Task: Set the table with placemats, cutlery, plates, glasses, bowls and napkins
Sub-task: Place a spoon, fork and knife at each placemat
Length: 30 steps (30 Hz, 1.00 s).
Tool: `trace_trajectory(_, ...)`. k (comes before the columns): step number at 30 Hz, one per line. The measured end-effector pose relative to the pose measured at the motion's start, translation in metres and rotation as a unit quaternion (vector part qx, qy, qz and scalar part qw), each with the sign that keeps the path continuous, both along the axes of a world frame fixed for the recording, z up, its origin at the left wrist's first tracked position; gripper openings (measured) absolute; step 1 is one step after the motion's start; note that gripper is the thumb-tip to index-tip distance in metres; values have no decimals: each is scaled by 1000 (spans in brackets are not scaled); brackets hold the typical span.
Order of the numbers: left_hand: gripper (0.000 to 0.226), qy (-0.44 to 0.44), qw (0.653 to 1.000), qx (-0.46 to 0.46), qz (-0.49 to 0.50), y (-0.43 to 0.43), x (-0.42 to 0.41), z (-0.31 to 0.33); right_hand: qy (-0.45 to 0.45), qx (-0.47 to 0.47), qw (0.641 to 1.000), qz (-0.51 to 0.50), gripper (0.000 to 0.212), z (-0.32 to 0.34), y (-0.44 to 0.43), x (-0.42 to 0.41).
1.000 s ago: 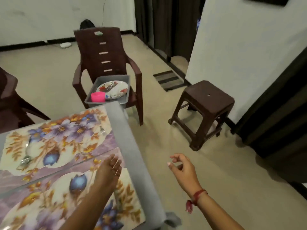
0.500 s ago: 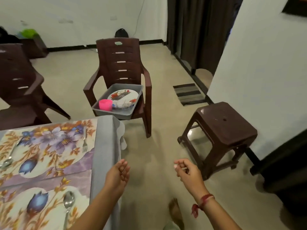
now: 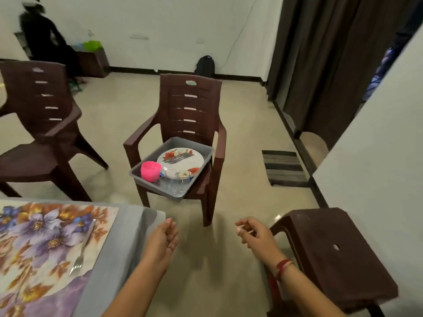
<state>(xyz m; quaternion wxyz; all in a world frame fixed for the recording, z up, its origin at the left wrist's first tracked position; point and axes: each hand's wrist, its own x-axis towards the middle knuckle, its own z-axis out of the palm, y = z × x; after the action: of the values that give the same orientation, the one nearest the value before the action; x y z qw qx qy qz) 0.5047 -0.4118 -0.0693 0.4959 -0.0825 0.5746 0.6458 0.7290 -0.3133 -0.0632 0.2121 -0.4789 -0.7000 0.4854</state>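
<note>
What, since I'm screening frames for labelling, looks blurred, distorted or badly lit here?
Head view: the dark figure top left is motion-smeared; the wide-angle lens tilts the curtain and wall at right; faint sheen on the floor; clear glasses in the tray are hard to resolve.

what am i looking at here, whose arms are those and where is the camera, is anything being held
No machine here: a person wears a wide-angle camera on the head, so you look forward and down along their own arms. The left hand and right hand hang in front, both empty; the right one is loosely curled. At lower left is the table, covered with a grey cloth, with a flowered placemat and a fork lying on it. Ahead, a brown chair carries a grey tray holding a patterned plate, a pink cup and clear glasses. A brown stool stands on the right.
</note>
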Motion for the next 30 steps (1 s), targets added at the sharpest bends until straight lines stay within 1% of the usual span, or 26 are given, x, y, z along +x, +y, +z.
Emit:
trace_trajectory(2, 13, -15, 1000, 4, 12, 17, -11, 1, 3, -16, 1000, 27, 8, 1, 27, -25)
trace_trajectory(5, 13, -20, 998, -2, 56, 39, -35, -9, -7, -33, 997, 75, 9, -4, 74, -68)
trace_trajectory(9, 13, -7, 993, -29, 111, 80, -75, -26, 0, -45, 994, 95, 11, -20, 142, -123)
trace_trajectory(12, 13, -8, 990, -53, 132, 127, -116, -42, 6, -67, 992, 105, 12, -39, 201, -166)
trace_trajectory(14, 14, -4, 989, -76, 129, 173, -142, -50, 7, -75, 991, 112, 12, -56, 250, -196)
trace_trajectory(16, 14, 25, 989, -95, 107, 225, -169, -50, -15, -64, 990, 121, 14, -72, 303, -230)
trace_trajectory(17, 12, 51, 990, -106, 81, 246, -179, -47, -32, -56, 990, 127, 16, -78, 322, -244)
trace_trajectory(19, 6, 123, 984, -129, 27, 294, -211, -50, -61, -51, 986, 150, 14, -93, 366, -280)
trace_trajectory(20, 9, 155, 977, -148, 11, 315, -227, -53, -80, -53, 981, 168, 11, -102, 385, -298)
trace_trajectory(22, 11, 205, 957, -207, -9, 346, -256, -63, -131, -41, 971, 198, 12, -121, 417, -331)
trace_trajectory(24, 16, 242, 934, -261, -24, 370, -284, -81, -181, -13, 954, 239, 19, -150, 446, -366)
trace_trajectory(25, 20, 265, 922, -281, -41, 378, -295, -92, -210, 4, 940, 269, 23, -168, 458, -381)
trace_trajectory(27, 23, 310, 898, -301, -83, 387, -312, -112, -277, 42, 900, 334, 30, -201, 478, -407)
trace_trajectory(30, 30, 357, 878, -296, -119, 396, -330, -142, -335, 102, 851, 391, 41, -250, 504, -443)
